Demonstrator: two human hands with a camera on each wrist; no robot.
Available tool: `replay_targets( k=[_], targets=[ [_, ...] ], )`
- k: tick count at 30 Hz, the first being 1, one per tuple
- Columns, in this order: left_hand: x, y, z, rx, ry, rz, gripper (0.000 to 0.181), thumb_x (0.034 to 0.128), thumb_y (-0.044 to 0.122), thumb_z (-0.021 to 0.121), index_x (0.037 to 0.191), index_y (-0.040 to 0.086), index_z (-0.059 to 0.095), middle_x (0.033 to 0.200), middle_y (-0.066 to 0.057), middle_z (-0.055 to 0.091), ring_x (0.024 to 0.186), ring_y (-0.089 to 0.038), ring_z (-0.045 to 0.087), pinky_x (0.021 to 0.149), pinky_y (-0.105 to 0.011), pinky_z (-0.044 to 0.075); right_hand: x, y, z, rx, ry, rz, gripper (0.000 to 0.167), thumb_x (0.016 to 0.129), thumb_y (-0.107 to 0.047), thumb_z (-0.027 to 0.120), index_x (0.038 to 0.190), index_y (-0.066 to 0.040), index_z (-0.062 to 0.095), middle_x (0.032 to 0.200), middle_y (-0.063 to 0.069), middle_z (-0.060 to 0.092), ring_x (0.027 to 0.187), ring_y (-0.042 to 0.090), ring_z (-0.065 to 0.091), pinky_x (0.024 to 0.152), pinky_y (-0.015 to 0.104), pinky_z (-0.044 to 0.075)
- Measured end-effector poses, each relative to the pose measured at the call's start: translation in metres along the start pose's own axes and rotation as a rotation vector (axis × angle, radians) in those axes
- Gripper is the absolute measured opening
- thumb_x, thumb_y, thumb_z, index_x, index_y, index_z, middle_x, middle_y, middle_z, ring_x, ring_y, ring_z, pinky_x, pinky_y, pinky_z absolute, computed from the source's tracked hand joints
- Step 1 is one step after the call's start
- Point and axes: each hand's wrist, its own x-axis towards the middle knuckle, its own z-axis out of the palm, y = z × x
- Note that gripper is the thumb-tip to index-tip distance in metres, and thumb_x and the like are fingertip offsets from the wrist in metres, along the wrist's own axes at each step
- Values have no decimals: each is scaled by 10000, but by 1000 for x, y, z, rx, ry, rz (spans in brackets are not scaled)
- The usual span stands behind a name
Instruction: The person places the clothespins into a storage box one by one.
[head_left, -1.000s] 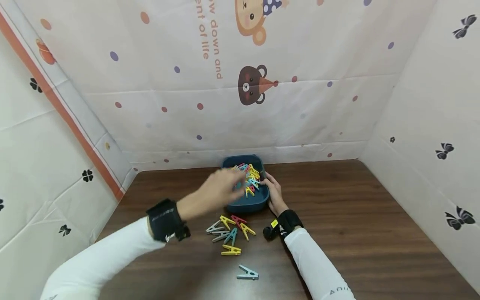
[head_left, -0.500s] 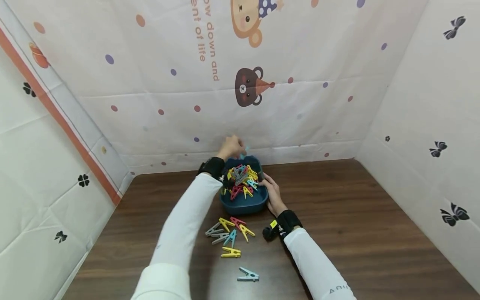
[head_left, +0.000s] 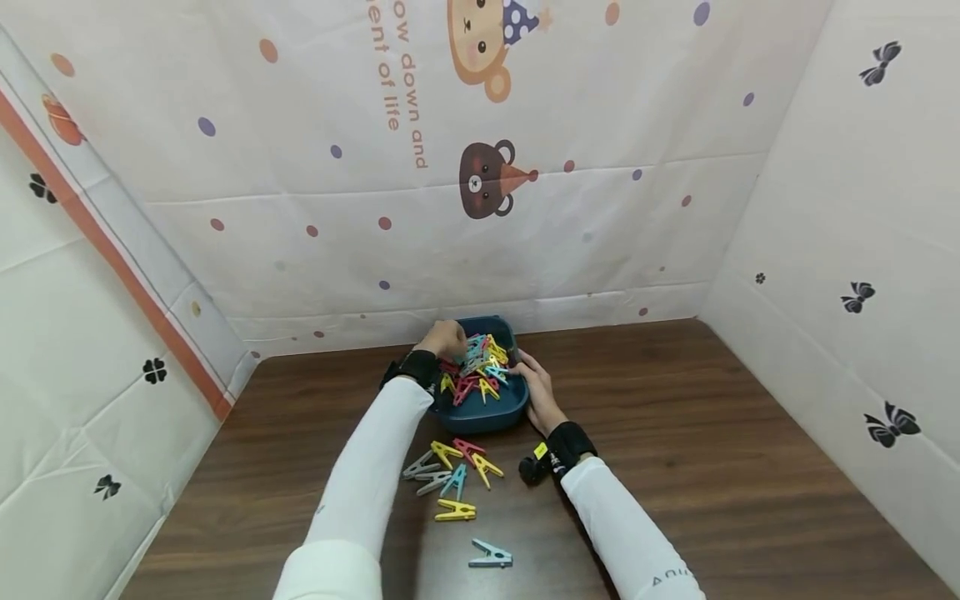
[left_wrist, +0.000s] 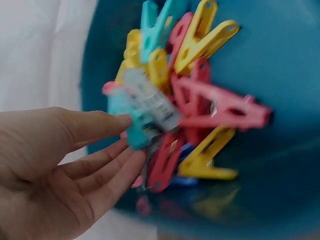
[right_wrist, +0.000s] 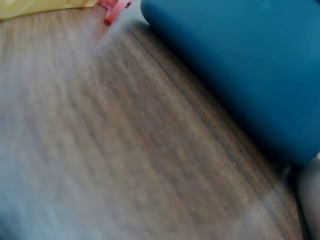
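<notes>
My left hand reaches over the left side of a dark blue plastic basket. In the left wrist view its thumb and nearly straight fingers are spread apart, right by a blurred teal clothespin on the pile. A blurred grey clothespin lies beside it, among red, yellow and teal ones. My right hand holds the basket's right side, thumb at the rim and fingers along the outer wall. The right wrist view shows mostly tabletop and the basket's outside.
In front of the basket, several loose clothespins lie on the brown wooden table, among them a red one and a yellow one. A pale blue clothespin lies nearest me. A patterned white sheet hangs behind the basket.
My left hand has carried a teal clothespin past the basket's far rim, then come down to its left side, at the pile. My right hand has stayed on the basket.
</notes>
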Motion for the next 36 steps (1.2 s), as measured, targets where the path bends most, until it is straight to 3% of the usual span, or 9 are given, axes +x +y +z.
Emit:
replay_targets(
  k=[4, 6, 8, 11, 13, 19, 25, 31, 36],
  targets=[
    [-20, -4, -35, 35, 61, 139, 66, 937, 31, 651, 888, 0, 684, 850, -142, 703, 705, -207, 635, 667, -302, 536, 1, 0, 2, 6, -19, -1, 593, 979, -84, 531, 1560, -135, 423, 1582, 176, 413, 1367, 297, 469, 1132, 433, 421],
    [-35, -6, -54, 72, 111, 268, 98, 943, 37, 667, 1005, -35, 691, 988, -210, 731, 828, -281, 689, 752, -369, 569, 2, -1, 3, 4, -22, -6, 594, 980, -87, 528, 1562, -138, 418, 1590, 165, 403, 1365, 291, 465, 1145, 451, 405],
    [-54, -11, -68, 94, 157, 400, 75, 958, 39, 662, 994, -20, 692, 1004, -213, 739, 908, -320, 707, 816, -422, 579, 3, -3, 4, 12, -22, -8, 589, 983, -85, 528, 1560, -140, 423, 1587, 160, 409, 1357, 283, 470, 1134, 435, 416],
    [-91, -20, -71, 106, 188, 549, 47, 957, 41, 677, 988, 33, 711, 950, -131, 744, 869, -255, 710, 801, -401, 590, 4, -6, 4, 11, -18, -13, 587, 982, -85, 531, 1557, -147, 431, 1574, 154, 427, 1344, 273, 485, 1068, 372, 460],
    [-115, -27, -62, 131, 154, 584, 73, 948, 54, 688, 1010, 67, 723, 962, -75, 747, 863, -193, 705, 792, -354, 595, 6, -7, 2, 14, -12, -19, 582, 986, -86, 524, 1557, -147, 433, 1567, 165, 432, 1337, 276, 490, 1020, 330, 486],
    [-167, -48, -12, 360, -68, 552, 188, 939, 130, 716, 1125, 106, 727, 1086, -48, 706, 941, -171, 682, 777, -313, 589, 8, -11, -1, 22, -9, -17, 574, 990, -93, 522, 1554, -162, 440, 1562, 153, 439, 1326, 260, 492, 899, 230, 517],
    [-183, -65, 22, 414, -171, 468, 241, 931, 121, 743, 1168, 134, 698, 1125, -61, 653, 908, -134, 616, 755, -334, 563, 7, -9, 0, 39, -21, -9, 581, 992, -80, 519, 1560, -155, 427, 1563, 152, 436, 1332, 257, 490, 859, 202, 528],
    [-189, -73, 33, 401, -166, 442, 138, 911, 91, 756, 1009, 152, 679, 948, -2, 630, 739, -68, 492, 636, -238, 452, 6, -6, 1, 40, -19, -10, 584, 991, -68, 511, 1563, -143, 424, 1564, 163, 431, 1320, 256, 493, 855, 202, 531],
    [-190, -71, 23, 436, -142, 457, 120, 927, 71, 730, 855, 139, 662, 792, 36, 580, 662, -53, 462, 580, -198, 393, 2, -4, 1, 33, -27, -13, 584, 993, -62, 510, 1566, -130, 419, 1573, 173, 425, 1340, 268, 483, 874, 209, 524]
  ],
)
